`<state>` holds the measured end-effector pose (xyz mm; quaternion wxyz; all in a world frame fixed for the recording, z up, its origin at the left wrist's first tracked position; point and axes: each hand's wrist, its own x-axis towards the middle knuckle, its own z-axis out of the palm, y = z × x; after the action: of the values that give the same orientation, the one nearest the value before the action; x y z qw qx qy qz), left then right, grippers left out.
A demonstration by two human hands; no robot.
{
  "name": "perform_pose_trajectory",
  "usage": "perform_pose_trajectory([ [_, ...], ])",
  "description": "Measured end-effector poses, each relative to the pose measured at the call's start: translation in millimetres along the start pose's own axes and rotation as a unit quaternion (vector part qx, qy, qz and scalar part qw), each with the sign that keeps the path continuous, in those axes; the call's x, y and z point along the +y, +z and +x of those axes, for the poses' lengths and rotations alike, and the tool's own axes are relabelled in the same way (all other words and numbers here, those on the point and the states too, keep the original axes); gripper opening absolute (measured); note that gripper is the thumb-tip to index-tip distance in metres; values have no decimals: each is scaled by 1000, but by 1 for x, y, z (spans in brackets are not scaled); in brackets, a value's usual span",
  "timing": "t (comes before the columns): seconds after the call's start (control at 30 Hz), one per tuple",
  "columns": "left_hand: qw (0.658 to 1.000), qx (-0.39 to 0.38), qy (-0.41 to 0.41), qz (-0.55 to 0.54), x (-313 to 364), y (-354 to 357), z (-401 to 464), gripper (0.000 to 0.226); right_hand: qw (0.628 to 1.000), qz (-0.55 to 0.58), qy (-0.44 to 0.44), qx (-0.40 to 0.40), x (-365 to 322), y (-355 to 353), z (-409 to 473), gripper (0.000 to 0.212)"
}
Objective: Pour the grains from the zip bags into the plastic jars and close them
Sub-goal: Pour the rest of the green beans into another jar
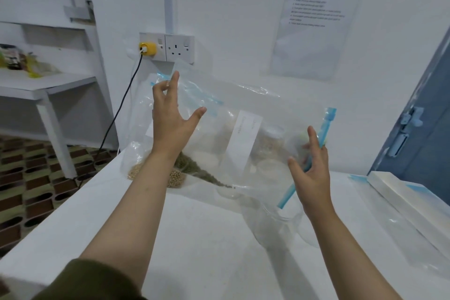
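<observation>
Big clear zip bag (pixel 243 114) held up over the table (pixel 194 238), blue zip strip running down its right edge, mouth end pointing at the open plastic jar (pixel 275 224) right below. Right hand (pixel 310 173) pinches the strip, nearest the jar. Left hand (pixel 170 117) at the far upper corner, fingers spread, grip unclear: could be pinching film. Green grain sits low in the bag. Behind: one bag of pale beans (pixel 155 175). More jars show through the film, count unclear

Your right hand's (pixel 313 168) fingertips blur behind the zip bag (pixel 243 114); the label (pixel 244 140) between your hands is unreadable.
</observation>
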<state>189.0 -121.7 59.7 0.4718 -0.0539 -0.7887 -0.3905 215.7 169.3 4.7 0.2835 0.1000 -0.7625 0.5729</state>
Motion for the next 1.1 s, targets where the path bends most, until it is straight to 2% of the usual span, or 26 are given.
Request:
perform_pose_trajectory([
  [0.4,999,-32,37,-2,16,-1,23,89,999,-29,-15,21,-2,2,-2,83],
  [0.8,997,-39,62,-7,28,8,31,87,998,-56,13,40,8,-2,-2,85],
  [1.1,994,-35,97,33,41,13,37,86,998,-40,8,53,6,0,-5,93],
])
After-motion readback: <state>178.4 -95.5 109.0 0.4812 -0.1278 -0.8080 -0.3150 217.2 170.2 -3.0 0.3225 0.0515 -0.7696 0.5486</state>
